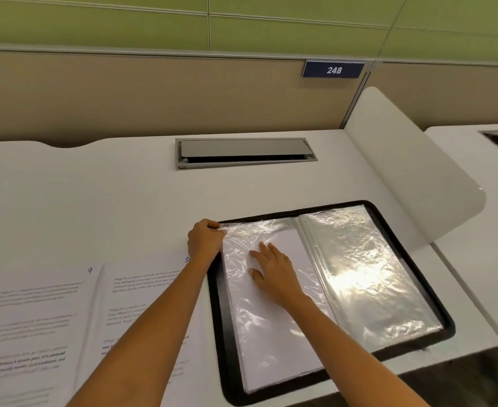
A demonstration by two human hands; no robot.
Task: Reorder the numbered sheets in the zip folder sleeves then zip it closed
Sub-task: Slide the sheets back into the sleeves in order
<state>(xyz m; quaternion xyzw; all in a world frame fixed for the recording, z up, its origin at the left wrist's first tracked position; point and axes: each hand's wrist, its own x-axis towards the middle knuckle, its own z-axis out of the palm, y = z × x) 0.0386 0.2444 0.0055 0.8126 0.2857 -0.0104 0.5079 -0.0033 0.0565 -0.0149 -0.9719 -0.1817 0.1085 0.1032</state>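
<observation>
Left hand has its fingers curled. It pinches the top corner of the left sleeve, at the far left edge of the zip folder. Right hand lies flat on that same sleeve, with its fingers straight and spread apart. It holds nothing and only presses down.

All of this comes from the head camera, which looks down at the desk.

Under the right hand's fingers is a white sheet with no writing showing. It lies in the left half of the folder, and its top edge sits a little below the top of the sleeve.

The zip folder is black. It lies open and flat on the white desk, close to the front edge. The right sleeve is clear and crinkly, and light shines off it.

Left of the folder, two loose sheets with printed words lie side by side on the desk. One is the sheet marked 9. The second sheet lies just beside the folder. The left arm goes across it and hides most of its number.

Farther back, a grey hatch is set into the desk. Behind it stands a tan wall with a blue plate that says 248. A white rounded panel stands to the right of the folder.
</observation>
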